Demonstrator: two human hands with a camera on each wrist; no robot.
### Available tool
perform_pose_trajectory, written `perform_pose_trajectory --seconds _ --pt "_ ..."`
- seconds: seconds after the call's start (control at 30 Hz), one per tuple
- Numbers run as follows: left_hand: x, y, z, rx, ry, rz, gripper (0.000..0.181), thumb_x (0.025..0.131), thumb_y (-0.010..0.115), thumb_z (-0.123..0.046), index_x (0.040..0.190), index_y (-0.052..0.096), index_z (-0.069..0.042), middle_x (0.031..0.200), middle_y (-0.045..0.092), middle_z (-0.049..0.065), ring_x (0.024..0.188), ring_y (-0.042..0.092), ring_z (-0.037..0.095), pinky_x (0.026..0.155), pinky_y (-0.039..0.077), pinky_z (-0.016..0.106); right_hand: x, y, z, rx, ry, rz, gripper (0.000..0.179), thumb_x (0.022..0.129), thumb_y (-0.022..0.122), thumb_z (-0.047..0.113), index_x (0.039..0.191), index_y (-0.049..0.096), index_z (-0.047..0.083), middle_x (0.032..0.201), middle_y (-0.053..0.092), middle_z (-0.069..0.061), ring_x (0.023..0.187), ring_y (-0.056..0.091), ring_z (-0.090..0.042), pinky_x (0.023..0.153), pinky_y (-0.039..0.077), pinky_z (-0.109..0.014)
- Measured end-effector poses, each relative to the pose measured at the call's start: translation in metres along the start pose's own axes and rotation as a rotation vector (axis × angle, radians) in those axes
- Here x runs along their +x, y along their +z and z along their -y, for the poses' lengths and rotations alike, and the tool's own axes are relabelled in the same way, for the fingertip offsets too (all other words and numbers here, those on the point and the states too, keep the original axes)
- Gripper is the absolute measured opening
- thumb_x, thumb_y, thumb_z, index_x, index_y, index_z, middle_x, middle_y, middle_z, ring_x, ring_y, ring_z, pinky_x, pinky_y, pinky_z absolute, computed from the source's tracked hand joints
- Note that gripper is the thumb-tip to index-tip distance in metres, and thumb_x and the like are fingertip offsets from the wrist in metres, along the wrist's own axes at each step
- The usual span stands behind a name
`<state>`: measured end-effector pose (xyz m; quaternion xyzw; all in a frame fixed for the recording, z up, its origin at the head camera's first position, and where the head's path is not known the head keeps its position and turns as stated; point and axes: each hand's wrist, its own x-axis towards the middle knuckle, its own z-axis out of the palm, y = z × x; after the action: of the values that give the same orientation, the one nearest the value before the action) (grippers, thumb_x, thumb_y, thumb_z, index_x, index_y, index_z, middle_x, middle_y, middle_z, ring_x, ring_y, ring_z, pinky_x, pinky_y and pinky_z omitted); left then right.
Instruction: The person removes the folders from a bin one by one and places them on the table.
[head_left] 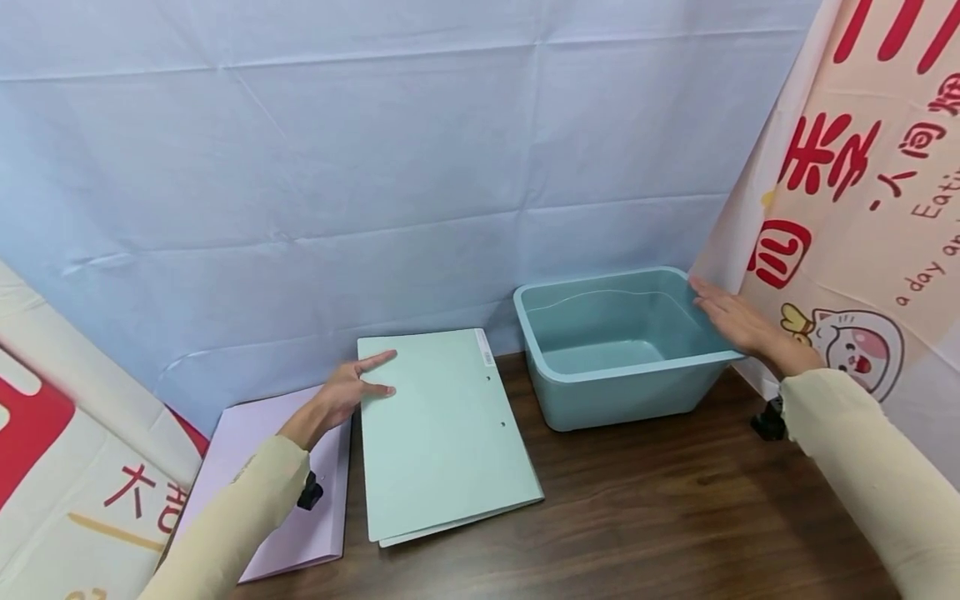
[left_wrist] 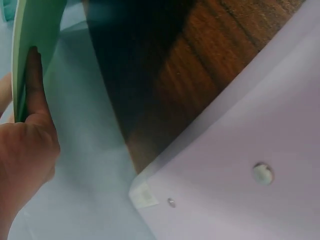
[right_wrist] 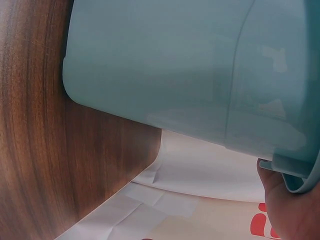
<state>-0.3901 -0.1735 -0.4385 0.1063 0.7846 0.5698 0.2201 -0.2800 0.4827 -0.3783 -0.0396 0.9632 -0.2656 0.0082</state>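
My left hand (head_left: 341, 392) grips the left edge of a mint-green file folder (head_left: 442, 433), thumb and a finger spread on its upper face. In the left wrist view, a finger lies along the other face of the green folder (left_wrist: 42, 25). Two small holes and a white label show near its right side. My right hand (head_left: 731, 321) holds the right rim of a blue-green plastic bin (head_left: 615, 396), fingers reaching over the rim. A digit tip shows under the bin's outer lip in the right wrist view. Nothing is visible inside the bin (right_wrist: 165, 65).
A lavender file folder (head_left: 315, 508) lies on the brown wooden table (head_left: 637, 517), partly under my left forearm. Pale blue cloth (head_left: 375, 167) hangs behind the table. A printed cloth (head_left: 862, 250) hangs close to the bin on the right, another (head_left: 82, 467) on the left.
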Motion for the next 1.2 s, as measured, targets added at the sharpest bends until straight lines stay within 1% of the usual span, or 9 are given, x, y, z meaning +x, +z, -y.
perform_pose_trajectory --seconds 0.27,0.47,0.7,0.73,0.77,0.93,0.97,1.0,1.2 --pt "0.008 0.004 0.019 0.006 -0.036 0.031 0.077 0.091 0.082 -0.002 0.160 0.050 -0.018 0.178 0.009 0.009 0.163 -0.007 0.035 0.129 0.005 0.062 0.002 0.002 -0.001 -0.006 -0.001 0.000 0.065 0.118 0.025 0.033 0.168 -0.001 0.001 0.173 -0.001 -0.029 0.159 0.000 -0.053 0.124 0.006 -0.073" --pt "0.010 0.007 0.028 0.036 -0.057 0.031 0.078 0.091 0.082 -0.004 0.160 0.051 -0.020 0.178 0.010 0.009 0.163 -0.002 0.035 0.130 0.010 0.060 0.001 0.003 0.000 -0.009 -0.002 0.004 0.065 0.117 0.025 0.033 0.168 -0.002 0.003 0.174 -0.002 -0.028 0.159 -0.001 -0.053 0.124 0.006 -0.072" --pt "0.014 0.009 0.035 0.078 -0.074 0.039 0.078 0.092 0.083 -0.008 0.161 0.049 -0.023 0.178 0.006 0.013 0.162 -0.002 0.039 0.128 0.014 0.061 0.000 0.004 0.001 -0.042 -0.047 -0.028 0.062 0.118 0.023 0.030 0.166 0.005 -0.005 0.172 0.005 -0.033 0.158 0.004 -0.056 0.125 0.007 -0.071" --pt "0.014 0.010 0.036 0.094 -0.076 0.032 0.079 0.091 0.083 -0.008 0.161 0.049 -0.023 0.178 0.008 0.015 0.159 0.020 0.039 0.126 0.027 0.058 0.000 0.004 0.001 -0.038 -0.049 -0.028 0.063 0.118 0.023 0.030 0.166 0.005 -0.005 0.172 0.005 -0.033 0.158 0.004 -0.055 0.125 0.007 -0.071" --pt "0.014 0.011 0.037 0.108 -0.080 0.025 0.078 0.091 0.083 -0.008 0.160 0.050 -0.024 0.177 0.011 0.016 0.145 0.044 0.040 0.118 0.040 0.055 0.001 0.005 0.001 -0.033 -0.049 -0.026 0.063 0.118 0.023 0.031 0.167 0.005 -0.004 0.172 0.005 -0.032 0.158 0.004 -0.055 0.125 0.007 -0.071" --pt "0.012 0.013 0.039 0.131 -0.098 0.017 0.080 0.092 0.082 -0.008 0.162 0.047 -0.023 0.177 0.008 0.016 0.145 0.043 0.042 0.119 0.038 0.058 0.001 0.007 -0.001 -0.013 -0.045 -0.022 0.063 0.118 0.023 0.032 0.167 0.004 -0.002 0.172 0.004 -0.032 0.158 0.003 -0.055 0.124 0.007 -0.073" --pt "0.012 0.014 0.040 0.119 -0.098 0.021 0.080 0.093 0.082 -0.008 0.163 0.046 -0.022 0.178 0.005 0.015 0.159 0.019 0.041 0.126 0.023 0.062 0.001 0.007 -0.001 -0.013 -0.044 -0.025 0.063 0.118 0.023 0.032 0.167 0.004 -0.002 0.172 0.004 -0.031 0.158 0.003 -0.055 0.124 0.007 -0.073" --pt "0.012 0.014 0.040 0.107 -0.098 0.024 0.080 0.093 0.081 -0.007 0.163 0.045 -0.022 0.178 0.003 0.014 0.162 -0.002 0.041 0.127 0.010 0.065 0.001 0.006 -0.001 -0.014 -0.044 -0.030 0.063 0.118 0.023 0.032 0.167 0.004 -0.002 0.172 0.004 -0.032 0.158 0.004 -0.056 0.124 0.007 -0.073" --pt "0.011 0.021 0.044 0.084 -0.085 0.005 0.079 0.093 0.080 -0.004 0.162 0.046 -0.018 0.178 0.004 0.016 0.162 0.002 0.044 0.126 0.011 0.068 0.001 0.004 -0.002 -0.039 -0.048 -0.045 0.062 0.118 0.023 0.031 0.167 0.007 -0.004 0.171 0.007 -0.033 0.157 0.006 -0.057 0.123 0.009 -0.074"
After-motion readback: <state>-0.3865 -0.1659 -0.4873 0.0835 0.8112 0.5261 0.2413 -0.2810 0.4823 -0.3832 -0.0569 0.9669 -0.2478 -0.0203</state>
